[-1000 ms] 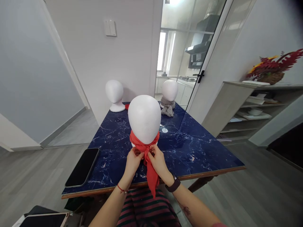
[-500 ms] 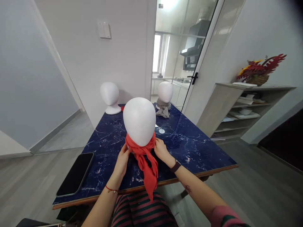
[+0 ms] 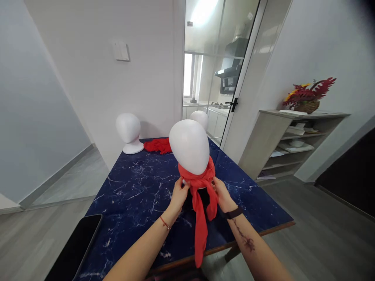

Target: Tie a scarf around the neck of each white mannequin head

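Observation:
A white mannequin head (image 3: 190, 146) stands in front of me, tilted, with a red scarf (image 3: 200, 226) knotted round its neck. The scarf's two tails hang down the front, the longer one past the table edge. My left hand (image 3: 178, 196) is closed on the lower left side of the head, just under the scarf, where a bit of white shows by the thumb. On the other side my right hand (image 3: 223, 195) grips low at the neck, beside the shorter tail. Its fingertips are partly hidden behind the scarf. The base of the head is mostly covered.
A blue marbled table (image 3: 131, 191) carries everything. At its back are a bare mannequin head (image 3: 128, 128), a bright red cloth (image 3: 158, 145) and another white head (image 3: 200, 117), partly hidden. A phone (image 3: 74, 248) lies at the left edge. A shelf (image 3: 272, 136) stands right of the table.
Both hands and the scarfed head have shifted right in view, and the head now leans. More of the red cloth behind shows; the far right head is now partly covered.

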The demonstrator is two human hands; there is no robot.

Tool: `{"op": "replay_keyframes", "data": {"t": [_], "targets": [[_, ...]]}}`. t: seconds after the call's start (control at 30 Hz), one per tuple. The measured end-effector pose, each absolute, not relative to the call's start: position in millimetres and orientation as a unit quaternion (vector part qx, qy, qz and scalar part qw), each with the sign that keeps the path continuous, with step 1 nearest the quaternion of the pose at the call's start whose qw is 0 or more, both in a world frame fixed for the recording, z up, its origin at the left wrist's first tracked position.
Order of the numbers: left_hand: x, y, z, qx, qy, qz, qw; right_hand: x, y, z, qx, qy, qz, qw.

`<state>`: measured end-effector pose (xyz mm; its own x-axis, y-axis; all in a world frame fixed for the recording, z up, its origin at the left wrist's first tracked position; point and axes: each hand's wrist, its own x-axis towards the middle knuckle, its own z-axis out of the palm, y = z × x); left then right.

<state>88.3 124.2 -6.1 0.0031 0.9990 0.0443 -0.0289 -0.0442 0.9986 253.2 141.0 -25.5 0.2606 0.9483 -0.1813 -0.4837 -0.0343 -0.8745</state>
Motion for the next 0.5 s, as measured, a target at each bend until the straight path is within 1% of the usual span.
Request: {"op": "replay_keyframes", "data": {"t": [0.1,0.23,0.37,0.5], "targets": [[120.1,156.9,-4.1,0.525,0.44,0.518,0.513,286.2,169.1,-20.2,-0.458,-0.249,0.552,0.65],[139.5,178.0,-10.1,0.521,0.438,0.482,0.552,327.6,212.0,-16.5,-0.472,-0.216,0.524,0.675],[122.3,163.7,-7.1,0.58,0.438,0.412,0.55,364.2,246.5,-13.0,-0.494,-0.205,0.493,0.686],[84.3,126.4,19.0,0.67,0.397,0.389,0.492,380.0,263.6,-11.6,-0.502,-0.233,0.458,0.696]]}}
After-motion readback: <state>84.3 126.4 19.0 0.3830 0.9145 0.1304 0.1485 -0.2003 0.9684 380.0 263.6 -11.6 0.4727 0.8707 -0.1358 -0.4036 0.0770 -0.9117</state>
